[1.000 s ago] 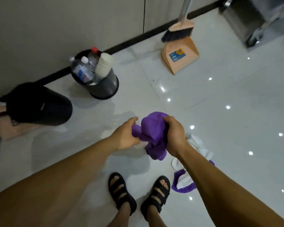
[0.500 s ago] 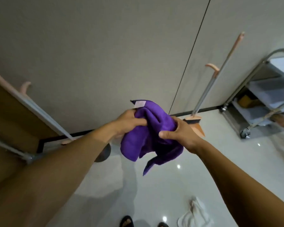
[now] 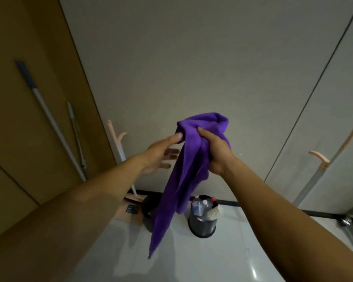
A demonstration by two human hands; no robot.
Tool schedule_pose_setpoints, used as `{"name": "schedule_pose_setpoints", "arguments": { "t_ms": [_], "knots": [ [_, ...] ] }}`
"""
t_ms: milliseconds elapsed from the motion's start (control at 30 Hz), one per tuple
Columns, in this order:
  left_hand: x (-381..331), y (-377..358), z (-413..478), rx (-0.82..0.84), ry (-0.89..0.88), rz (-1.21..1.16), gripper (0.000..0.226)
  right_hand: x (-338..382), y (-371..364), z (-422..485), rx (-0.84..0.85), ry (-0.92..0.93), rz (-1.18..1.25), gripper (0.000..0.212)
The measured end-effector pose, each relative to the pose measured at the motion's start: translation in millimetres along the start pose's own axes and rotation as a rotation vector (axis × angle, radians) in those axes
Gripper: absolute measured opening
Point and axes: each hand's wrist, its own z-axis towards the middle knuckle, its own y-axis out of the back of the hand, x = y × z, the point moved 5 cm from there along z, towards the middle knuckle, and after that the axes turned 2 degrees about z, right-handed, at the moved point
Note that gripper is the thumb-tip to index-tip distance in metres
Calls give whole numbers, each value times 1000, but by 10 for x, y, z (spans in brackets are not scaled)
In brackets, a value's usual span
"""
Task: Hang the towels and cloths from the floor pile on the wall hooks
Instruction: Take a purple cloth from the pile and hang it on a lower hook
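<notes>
Cloth (image 3: 192, 180), purple, is up in the air in front of the wall (image 3: 192, 58), not on the floor (image 3: 212, 261) and not yet on a hook. The right grip (image 3: 216, 151) holds it, with fingers curled around a thick bunch near the top, and a long tail hangs down below. The left grip (image 3: 159, 155) is wide, with fingers spread; only the thumb seems to touch the edge of the cloth, so it carries no weight. I see no wall hook in this view. The pink curved things at both sides look like broom handles (image 3: 118, 143), so I think the hook must be found first. The main risk, in my opinion, is the bunch. If the cloth goes on a hook as a thick lump, it can slide off and fall. It needs a flat edge or a loop, and for this the left grip must take a corner. A second risk is the tail: it hangs in line with the bucket (image 3: 202, 220) of bottles, and a low swing could brush them.
</notes>
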Motion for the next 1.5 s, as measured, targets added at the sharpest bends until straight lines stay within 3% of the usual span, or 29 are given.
{"name": "schedule_pose_setpoints", "arguments": {
  "t_ms": [67,133,233,333,467,600,733,900,1000,1133,1300,1400,1500],
  "knots": [
    [234,-24,-272,144,68,70,69,58,-276,47,55,-85,49,33],
    [354,-46,-438,144,71,79,58,107,-512,102,132,-109,49,36],
    [247,101,-586,-104,9,-97,49,77,-739,104,245,-91,-97,39],
    [37,329,-752,-295,-88,-352,50,-192,-704,86,170,-102,-403,47],
    [10,456,-979,-432,-101,-248,65,-584,-780,-70,206,-192,-567,34],
    [235,436,-1148,-418,18,-238,54,-720,-843,-118,127,-78,-651,12],
    [443,805,-1458,-718,60,-305,20,-821,-980,-61,81,56,-751,16],
    [679,1483,-2191,-947,188,55,3,-907,-1230,7,130,258,-1382,24],
    [878,1846,-2641,-982,309,133,18,-1035,-1398,42,121,178,-1235,24],
    [1099,2235,-3089,-1020,303,-80,14,-1308,-1800,35,150,70,-933,28],
    [1317,2655,-3532,-1038,321,-380,16,-1464,-2209,69,115,240,-943,27],
    [1492,2890,-3745,-973,429,-215,20,-1531,-2403,54,152,352,-1020,18],
    [1621,2990,-3911,-875,544,-29,24,-1616,-2597,8,156,448,-1035,24]
  ]
}}
